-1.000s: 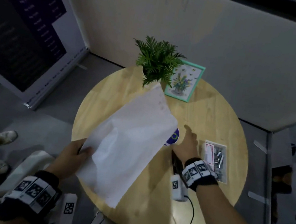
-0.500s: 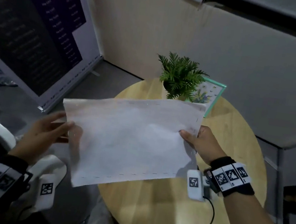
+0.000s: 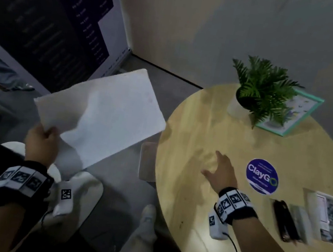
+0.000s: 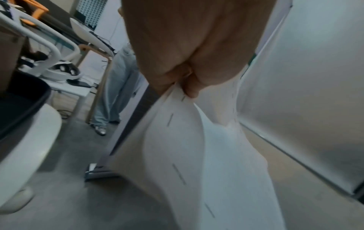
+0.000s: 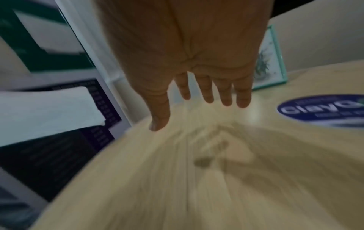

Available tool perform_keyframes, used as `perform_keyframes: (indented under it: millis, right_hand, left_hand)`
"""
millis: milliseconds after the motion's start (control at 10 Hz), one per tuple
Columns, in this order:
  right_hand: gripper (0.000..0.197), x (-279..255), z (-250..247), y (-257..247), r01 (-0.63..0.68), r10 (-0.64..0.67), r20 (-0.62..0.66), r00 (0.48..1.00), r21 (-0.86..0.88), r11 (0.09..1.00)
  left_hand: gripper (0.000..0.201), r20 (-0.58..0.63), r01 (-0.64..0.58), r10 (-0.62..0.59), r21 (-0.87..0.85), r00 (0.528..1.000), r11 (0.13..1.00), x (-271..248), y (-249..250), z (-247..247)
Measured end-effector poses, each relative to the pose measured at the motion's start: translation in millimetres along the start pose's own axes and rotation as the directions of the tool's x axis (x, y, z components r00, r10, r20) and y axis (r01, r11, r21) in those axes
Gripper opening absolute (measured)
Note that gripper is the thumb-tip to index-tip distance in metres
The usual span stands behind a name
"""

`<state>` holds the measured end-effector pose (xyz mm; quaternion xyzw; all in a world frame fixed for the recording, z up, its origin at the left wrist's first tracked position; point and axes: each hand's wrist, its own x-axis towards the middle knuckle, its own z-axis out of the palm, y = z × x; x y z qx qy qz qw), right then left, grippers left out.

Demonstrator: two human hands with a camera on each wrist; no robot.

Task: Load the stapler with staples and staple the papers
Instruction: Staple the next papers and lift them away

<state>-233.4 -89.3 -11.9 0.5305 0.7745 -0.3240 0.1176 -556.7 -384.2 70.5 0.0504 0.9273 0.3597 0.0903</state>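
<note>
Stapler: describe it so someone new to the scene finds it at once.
Start at the round wooden table and go to its near right edge, past the blue sticker. The stapler lies there between the right hand's wrist and the pale staple box. It is the only long, black thing there.

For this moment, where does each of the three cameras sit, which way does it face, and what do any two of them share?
Head: on the person's head, looking down at the round table; both forearms, left hand, right hand and knees show.
Left wrist: looks along the left hand, which pinches the papers above the floor.
Right wrist: looks along the open right hand over the table.
Shared: head and right wrist both show the blue sticker and the papers.
</note>
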Motion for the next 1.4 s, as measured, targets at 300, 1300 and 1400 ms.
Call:
perform_keyframes:
  millis: [300,1300,1400]
  right_hand:
    - [0.078,2,66,22,-0.140,0.169,0.114,0.979,-0.232,0.963]
    - [0.077,-2,71,22,-0.133,0.165,0.108,0.980,-0.256,0.957]
    - [0.079,0,74,26,-0.122,0.153,0.089,0.984,-0.287,0.950]
  left_hand:
    - [0.036,0.203,0.137,-0.182,0.219,0.962,0.966,28,-74,92]
    - [0.041,0.709,-0.212,-0.219,0.466,0.670,0.859,35,-68,307]
    - [0.049,0.687,-0.154,-0.244,0.463,0.684,0.873,28,-71,301]
